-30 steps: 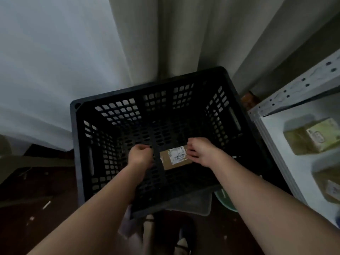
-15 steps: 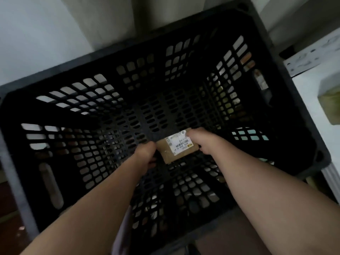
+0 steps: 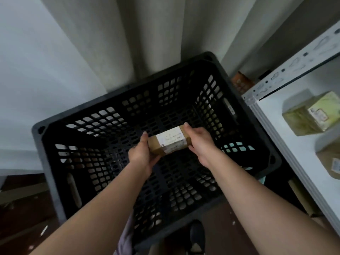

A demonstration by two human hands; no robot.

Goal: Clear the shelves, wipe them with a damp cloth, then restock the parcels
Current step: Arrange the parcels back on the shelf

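Both hands, left (image 3: 141, 155) and right (image 3: 200, 142), grasp the parcel (image 3: 169, 142) by its ends above the crate (image 3: 55, 181), so I'd carry it level across to the shelf (image 3: 287, 144) and set it beside the boxes (image 3: 311, 115) there.

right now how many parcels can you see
3. One parcel is held over the crate between the left hand and right hand. Two sit on the shelf: one further back, one cut off by the frame. More may be out of view.
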